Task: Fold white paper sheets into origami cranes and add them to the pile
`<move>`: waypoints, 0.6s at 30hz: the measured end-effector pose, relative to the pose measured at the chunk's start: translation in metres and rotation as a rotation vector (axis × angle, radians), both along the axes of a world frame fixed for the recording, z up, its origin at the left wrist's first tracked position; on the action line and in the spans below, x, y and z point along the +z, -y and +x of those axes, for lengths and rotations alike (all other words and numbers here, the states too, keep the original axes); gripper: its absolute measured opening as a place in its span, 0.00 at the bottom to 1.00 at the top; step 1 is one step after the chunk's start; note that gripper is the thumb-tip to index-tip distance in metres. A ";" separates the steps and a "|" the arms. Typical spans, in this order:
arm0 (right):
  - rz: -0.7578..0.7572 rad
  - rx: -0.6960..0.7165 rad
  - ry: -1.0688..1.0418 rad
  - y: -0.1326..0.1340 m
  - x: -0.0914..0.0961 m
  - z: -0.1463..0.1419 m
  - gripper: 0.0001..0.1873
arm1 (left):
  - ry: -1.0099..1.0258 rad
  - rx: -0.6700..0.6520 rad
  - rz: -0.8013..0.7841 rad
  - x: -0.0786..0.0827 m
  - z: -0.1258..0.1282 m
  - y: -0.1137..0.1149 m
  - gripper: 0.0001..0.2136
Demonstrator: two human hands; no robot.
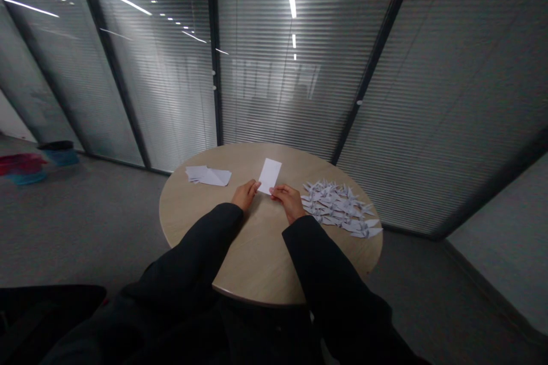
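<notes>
A white sheet of paper (270, 175), folded to a narrow rectangle, lies on the round wooden table (257, 251) in front of me. My left hand (245, 194) pinches its near left corner. My right hand (289, 199) pinches its near right corner. Both hands rest on the tabletop with fingers closed on the paper's near edge. Black sleeves cover both of my forearms.
A small stack of white paper sheets (208, 175) lies at the table's left. Several folded paper cranes (338, 208) are spread at the right. Glass walls with blinds stand behind the table. Coloured bins (25, 166) sit on the floor far left.
</notes>
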State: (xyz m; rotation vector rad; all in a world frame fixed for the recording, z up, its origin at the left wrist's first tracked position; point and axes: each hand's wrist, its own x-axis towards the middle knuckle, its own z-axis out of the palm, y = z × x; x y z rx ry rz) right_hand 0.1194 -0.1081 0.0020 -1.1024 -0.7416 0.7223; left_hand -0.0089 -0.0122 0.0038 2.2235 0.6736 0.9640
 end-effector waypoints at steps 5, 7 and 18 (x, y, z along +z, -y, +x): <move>0.012 0.000 -0.018 0.000 0.000 0.001 0.16 | 0.011 0.032 0.008 -0.002 0.000 -0.002 0.18; 0.007 0.007 -0.026 0.000 0.001 0.001 0.17 | 0.036 0.021 -0.043 -0.005 0.000 -0.003 0.20; -0.063 0.113 0.069 0.004 0.002 -0.002 0.18 | 0.218 -0.065 -0.133 -0.007 0.002 -0.006 0.16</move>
